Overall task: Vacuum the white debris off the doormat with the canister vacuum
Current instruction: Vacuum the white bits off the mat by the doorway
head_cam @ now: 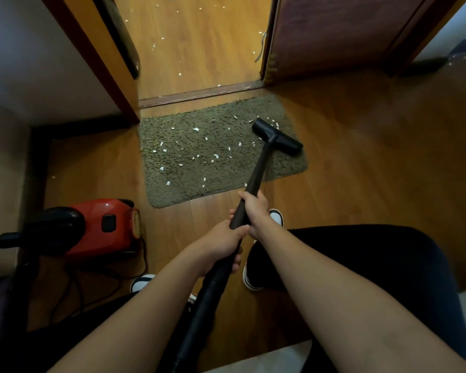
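An olive shaggy doormat point(189, 184) lies on the wooden floor before a doorway, strewn with several white scraps of debris point(196, 129). The black floor nozzle point(277, 136) sits on the mat's far right part. Its black wand point(257, 172) slants back toward me. My right hand point(256, 211) grips the wand from the right. Just below it, my left hand point(223, 244) grips the wand where the hose begins. The red canister vacuum point(102, 224) stands on the floor at my left.
More white scraps lie on the floor beyond the threshold strip point(199, 94). A brown door point(328, 36) stands open at the right, a wall corner point(86, 57) at the left. The canister's black cable point(100, 278) loops on the floor. My shoes point(250, 278) are near the mat.
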Motion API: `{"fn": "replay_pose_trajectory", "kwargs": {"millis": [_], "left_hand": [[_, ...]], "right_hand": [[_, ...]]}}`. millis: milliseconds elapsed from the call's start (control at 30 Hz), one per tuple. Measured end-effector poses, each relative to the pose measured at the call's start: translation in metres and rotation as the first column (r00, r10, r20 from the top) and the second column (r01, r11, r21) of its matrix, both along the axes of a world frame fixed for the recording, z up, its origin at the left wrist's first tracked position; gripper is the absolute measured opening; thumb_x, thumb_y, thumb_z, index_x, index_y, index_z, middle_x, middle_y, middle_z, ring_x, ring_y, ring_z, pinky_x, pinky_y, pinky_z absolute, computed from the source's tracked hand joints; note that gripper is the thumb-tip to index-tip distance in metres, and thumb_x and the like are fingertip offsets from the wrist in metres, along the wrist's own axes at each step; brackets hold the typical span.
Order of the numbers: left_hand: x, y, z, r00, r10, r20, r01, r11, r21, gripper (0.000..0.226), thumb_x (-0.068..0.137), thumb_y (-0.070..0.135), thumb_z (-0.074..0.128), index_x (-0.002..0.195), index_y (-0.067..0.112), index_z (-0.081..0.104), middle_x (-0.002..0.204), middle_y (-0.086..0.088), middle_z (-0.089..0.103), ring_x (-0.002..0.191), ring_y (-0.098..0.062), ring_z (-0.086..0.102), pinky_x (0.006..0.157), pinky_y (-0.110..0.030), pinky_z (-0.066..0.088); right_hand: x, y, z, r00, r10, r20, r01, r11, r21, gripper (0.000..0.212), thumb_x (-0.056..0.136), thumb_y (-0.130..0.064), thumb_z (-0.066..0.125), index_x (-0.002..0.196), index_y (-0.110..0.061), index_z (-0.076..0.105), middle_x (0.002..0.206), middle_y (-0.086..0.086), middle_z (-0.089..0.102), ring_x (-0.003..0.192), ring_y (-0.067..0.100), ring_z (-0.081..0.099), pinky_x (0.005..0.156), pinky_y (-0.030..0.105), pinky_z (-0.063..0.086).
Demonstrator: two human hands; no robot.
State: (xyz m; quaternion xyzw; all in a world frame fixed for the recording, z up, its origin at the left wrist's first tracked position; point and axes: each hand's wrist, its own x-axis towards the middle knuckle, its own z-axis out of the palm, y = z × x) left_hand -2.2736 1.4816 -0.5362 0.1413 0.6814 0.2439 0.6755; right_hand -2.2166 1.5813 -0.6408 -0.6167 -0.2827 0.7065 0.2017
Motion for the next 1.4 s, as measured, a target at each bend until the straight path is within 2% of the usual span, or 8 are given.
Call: {"fn": "replay_pose_trajectory", "kwargs": {"millis": [200,300,600,733,867,1100,1233,1400], "left_hand": [[-0.003,0.038,-0.007,1.000,0.010,0.004,-0.010,1.000,0.018,0.017,0.105,0.030,0.046,0.120,0.022,0.045,0.067,-0.006,0.046,0.043,-0.012,0.045,0.041,-0.022,0.044],[-0.003,0.055,-0.012,1.000,0.018,0.004,-0.018,0.999,0.032,0.015,0.105,0.030,0.046,0.118,0.023,0.044,0.066,-0.007,0.045,0.042,-0.014,0.046,0.041,-0.021,0.044],[-0.008,0.075,-0.038,0.998,0.044,-0.050,-0.040,0.995,0.086,0.020,0.103,0.030,0.051,0.121,0.025,0.043,0.074,-0.010,0.049,0.044,-0.016,0.050,0.041,-0.025,0.045],[-0.016,0.065,-0.044,0.996,0.041,-0.082,-0.032,0.994,0.108,0.021,0.103,0.030,0.052,0.120,0.019,0.046,0.075,-0.010,0.050,0.042,-0.014,0.050,0.040,-0.024,0.044],[-0.024,0.049,-0.046,0.995,0.043,-0.092,-0.033,0.993,0.112,0.022,0.103,0.030,0.052,0.119,0.017,0.047,0.072,-0.010,0.050,0.041,-0.015,0.048,0.039,-0.024,0.043],[-0.043,0.011,-0.039,0.995,0.070,-0.072,-0.065,0.995,0.075,0.025,0.102,0.032,0.052,0.122,0.018,0.045,0.073,-0.008,0.051,0.040,-0.012,0.049,0.037,-0.024,0.043],[-0.054,-0.020,-0.032,0.993,0.078,-0.090,-0.074,0.996,0.054,0.025,0.102,0.033,0.053,0.116,0.013,0.046,0.073,-0.007,0.052,0.039,-0.012,0.049,0.036,-0.024,0.043],[-0.061,-0.073,-0.025,0.991,0.106,-0.085,-0.104,0.994,0.033,0.022,0.102,0.033,0.054,0.110,0.014,0.046,0.074,-0.008,0.052,0.040,-0.012,0.049,0.037,-0.024,0.043]], "right_hand": [[-0.007,0.039,-0.007,0.999,-0.031,0.008,0.031,0.999,0.011,0.053,0.098,-0.014,0.062,0.146,-0.011,0.039,0.078,0.017,0.057,0.038,0.021,0.062,0.039,0.029,0.051],[-0.008,0.057,-0.011,0.999,-0.028,0.027,0.027,0.999,0.030,0.049,0.096,-0.017,0.063,0.140,-0.009,0.043,0.079,0.015,0.059,0.045,0.024,0.064,0.048,0.034,0.055],[-0.014,0.082,-0.022,0.998,-0.051,0.020,0.050,0.998,0.033,0.042,0.094,-0.012,0.064,0.133,-0.014,0.047,0.080,0.016,0.057,0.040,0.021,0.061,0.044,0.030,0.052],[-0.021,0.065,-0.024,0.996,-0.089,-0.019,0.090,0.996,0.029,0.033,0.090,-0.002,0.064,0.118,-0.013,0.050,0.073,0.013,0.056,0.040,0.019,0.059,0.043,0.029,0.051],[-0.030,0.043,-0.024,0.988,-0.145,-0.053,0.145,0.989,0.012,0.038,0.090,0.003,0.062,0.123,-0.014,0.052,0.066,0.013,0.054,0.039,0.019,0.055,0.042,0.028,0.050],[-0.049,0.003,-0.011,0.992,-0.118,-0.034,0.118,0.993,0.016,0.038,0.093,-0.002,0.063,0.128,-0.012,0.051,0.074,0.016,0.058,0.040,0.019,0.058,0.041,0.028,0.051],[-0.061,-0.031,0.002,0.995,-0.101,-0.024,0.101,0.995,-0.022,0.026,0.093,-0.007,0.066,0.114,-0.003,0.051,0.053,0.008,0.057,0.038,0.018,0.058,0.039,0.027,0.050],[-0.070,-0.082,0.009,0.997,-0.067,-0.039,0.065,0.996,-0.057,0.020,0.094,-0.005,0.064,0.108,-0.004,0.049,0.047,0.005,0.057,0.037,0.017,0.057,0.039,0.025,0.049]]}}
